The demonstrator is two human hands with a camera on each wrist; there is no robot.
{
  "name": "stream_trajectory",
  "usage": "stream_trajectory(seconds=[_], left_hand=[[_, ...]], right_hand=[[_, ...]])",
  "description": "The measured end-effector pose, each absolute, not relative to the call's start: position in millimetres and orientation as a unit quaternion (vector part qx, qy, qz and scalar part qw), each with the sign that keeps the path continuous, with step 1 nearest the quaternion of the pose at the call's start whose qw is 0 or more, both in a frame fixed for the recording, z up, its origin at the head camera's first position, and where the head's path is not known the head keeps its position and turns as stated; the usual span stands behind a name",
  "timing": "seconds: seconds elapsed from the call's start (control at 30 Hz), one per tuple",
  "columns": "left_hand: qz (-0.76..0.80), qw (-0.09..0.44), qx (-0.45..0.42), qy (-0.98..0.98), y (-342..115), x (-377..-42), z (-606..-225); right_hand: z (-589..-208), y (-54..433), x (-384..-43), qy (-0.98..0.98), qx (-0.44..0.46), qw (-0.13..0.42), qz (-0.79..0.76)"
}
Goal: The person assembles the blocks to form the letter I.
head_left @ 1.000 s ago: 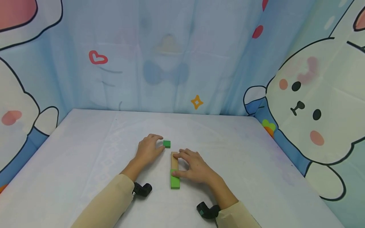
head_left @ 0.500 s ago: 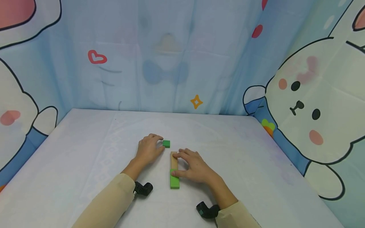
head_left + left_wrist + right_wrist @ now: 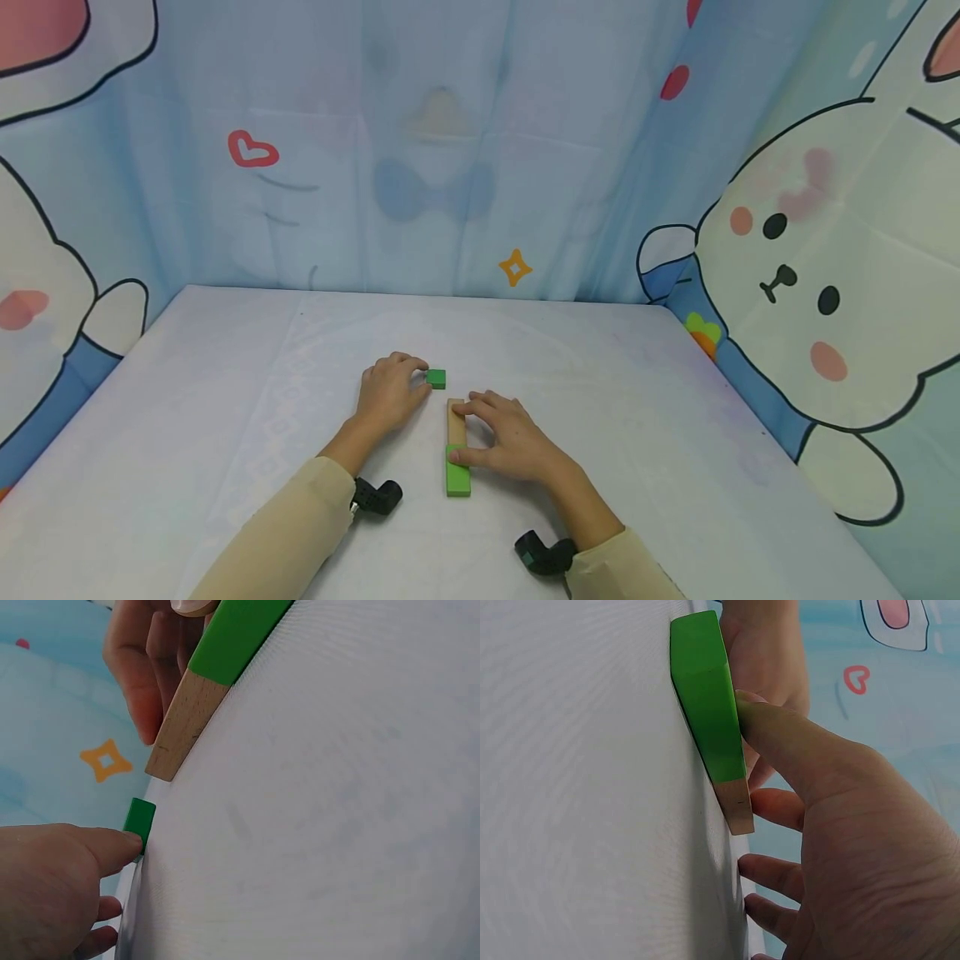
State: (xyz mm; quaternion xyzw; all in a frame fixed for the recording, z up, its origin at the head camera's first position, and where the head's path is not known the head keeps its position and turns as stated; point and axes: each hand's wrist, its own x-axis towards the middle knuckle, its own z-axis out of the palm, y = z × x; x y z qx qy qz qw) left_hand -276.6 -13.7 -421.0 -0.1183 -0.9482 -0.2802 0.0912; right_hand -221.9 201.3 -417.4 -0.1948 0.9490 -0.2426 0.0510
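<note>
In the head view my left hand (image 3: 386, 395) is at a small green block (image 3: 436, 379), thumb at its near side and index finger at its far side, pinching its left end. The left wrist view shows that thumb on the green block (image 3: 140, 820); the index finger is hidden there. My right hand (image 3: 510, 437) lies over a long piece, bare wood (image 3: 456, 423) at the far part and green (image 3: 458, 481) at the near part. Its thumb rests on the green part and its index finger touches the wood. Whether this is one piece or two, I cannot tell.
The table (image 3: 262, 400) has a white cloth. A blue curtain (image 3: 450, 167) with printed cartoon figures stands behind it and at the sides. A black wrist camera (image 3: 378, 497) sits at the left cuff, another black camera (image 3: 545, 553) at the right.
The whole head view has drifted very slightly. Both hands and the blocks keep their places relative to each other.
</note>
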Motion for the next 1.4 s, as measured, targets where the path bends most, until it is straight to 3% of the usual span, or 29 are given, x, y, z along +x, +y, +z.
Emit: stream_trajectory(seconds=[1.4], left_hand=[[-0.324,0.085,-0.121,-0.934,-5.6,-275.2,-421.3]], right_hand=[[-416.9,202.6,-219.4,0.946,-0.185,0.062,-0.258]])
